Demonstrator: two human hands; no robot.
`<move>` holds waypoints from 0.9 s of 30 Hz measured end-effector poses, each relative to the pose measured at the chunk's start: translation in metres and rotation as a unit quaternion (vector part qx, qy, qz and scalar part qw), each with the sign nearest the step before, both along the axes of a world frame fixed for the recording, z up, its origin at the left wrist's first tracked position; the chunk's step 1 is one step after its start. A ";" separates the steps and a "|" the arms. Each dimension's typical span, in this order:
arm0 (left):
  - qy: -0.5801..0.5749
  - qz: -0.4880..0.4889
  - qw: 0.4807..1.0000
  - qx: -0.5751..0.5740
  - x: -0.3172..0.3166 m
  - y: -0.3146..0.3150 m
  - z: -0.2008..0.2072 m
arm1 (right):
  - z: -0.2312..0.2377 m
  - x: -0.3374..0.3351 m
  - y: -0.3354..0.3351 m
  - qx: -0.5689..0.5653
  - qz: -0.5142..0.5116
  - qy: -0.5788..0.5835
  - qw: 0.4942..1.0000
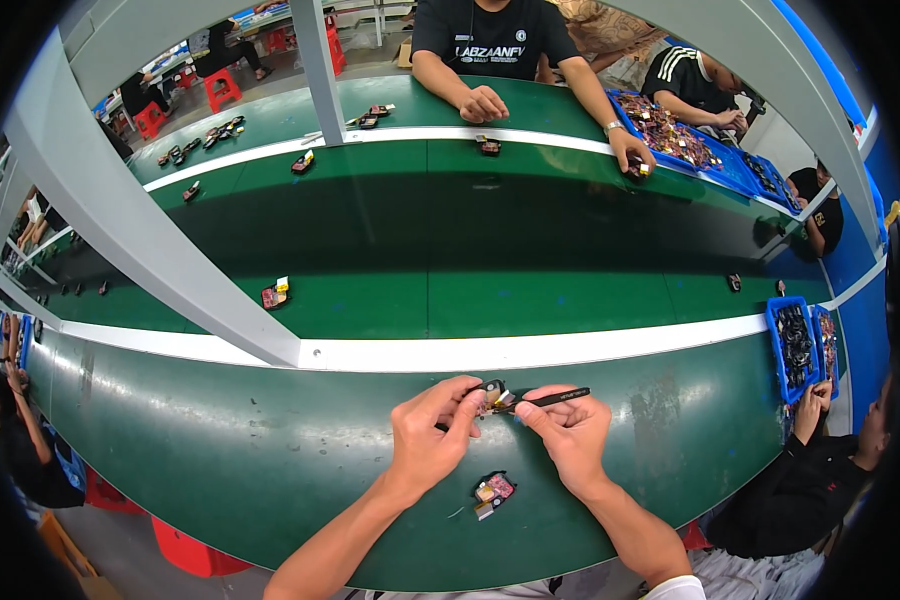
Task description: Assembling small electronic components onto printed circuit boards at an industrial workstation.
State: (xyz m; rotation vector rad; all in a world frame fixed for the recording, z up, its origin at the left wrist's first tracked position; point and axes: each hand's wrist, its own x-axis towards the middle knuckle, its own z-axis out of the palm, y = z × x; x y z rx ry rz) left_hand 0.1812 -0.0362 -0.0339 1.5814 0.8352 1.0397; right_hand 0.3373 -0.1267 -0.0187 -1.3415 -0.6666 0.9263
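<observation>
My left hand [432, 432] pinches a small dark electronic part [491, 393] just above the green work surface [220, 450]. My right hand [568, 428] holds a thin black tool [555, 398] like a pen, its tip pointing left at the part. The two hands nearly touch. Another small part [493, 492] with a pink face lies on the surface between my wrists, close to me.
A green conveyor belt [530, 300] runs past a white strip beyond my hands, carrying a small part [275, 293]. Blue bins [796, 346] of parts stand at the right. A grey post [140, 230] slants across the left. A person opposite and co-workers at both sides work too.
</observation>
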 end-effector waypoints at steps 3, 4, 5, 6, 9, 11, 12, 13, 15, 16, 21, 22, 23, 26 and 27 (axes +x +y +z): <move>0.000 -0.004 1.000 0.004 -0.001 0.000 -0.001 | 0.003 0.000 0.000 -0.007 0.003 0.014 1.000; 0.000 -0.004 1.000 0.004 -0.001 0.000 0.000 | 0.002 0.000 0.001 -0.007 0.003 0.014 1.000; 0.002 -0.005 1.000 0.003 -0.001 -0.001 0.001 | 0.001 0.000 0.002 0.004 0.005 0.005 1.000; 0.004 -0.005 1.000 0.002 -0.001 -0.001 0.001 | 0.000 0.000 0.002 0.015 0.007 -0.004 1.000; -0.005 -0.009 1.000 -0.002 -0.001 -0.001 0.001 | 0.001 0.000 0.002 0.010 0.013 0.008 1.000; -0.010 -0.015 1.000 0.006 -0.002 -0.001 0.001 | 0.002 0.000 0.002 0.010 0.018 0.014 1.000; -0.016 -0.021 1.000 0.015 -0.002 -0.001 0.001 | 0.002 0.001 0.002 0.011 0.024 0.021 0.999; -0.016 -0.021 1.000 0.014 -0.002 -0.001 0.001 | 0.003 0.001 0.002 0.011 0.024 0.021 0.999; -0.018 -0.024 1.000 0.007 -0.003 -0.001 0.000 | 0.006 0.003 0.000 -0.015 0.028 0.046 0.998; -0.018 -0.023 1.000 0.006 -0.003 -0.001 0.000 | 0.005 0.002 0.000 -0.015 0.028 0.046 0.998; -0.017 -0.029 0.999 -0.008 -0.005 0.001 0.000 | 0.002 0.001 0.001 0.010 0.019 0.015 1.000; -0.017 -0.028 0.999 -0.008 -0.005 0.001 0.000 | 0.001 0.000 0.001 0.010 0.020 0.015 1.000; -0.016 -0.037 0.999 -0.018 -0.006 0.002 0.000 | 0.000 0.000 0.001 0.013 0.018 0.010 1.000; -0.025 -0.068 0.994 -0.082 -0.010 0.006 -0.002 | -0.005 0.001 0.000 0.028 0.021 -0.002 0.999; -0.035 -0.091 0.986 -0.136 -0.011 0.007 -0.002 | -0.007 0.002 -0.001 0.040 0.025 -0.009 0.999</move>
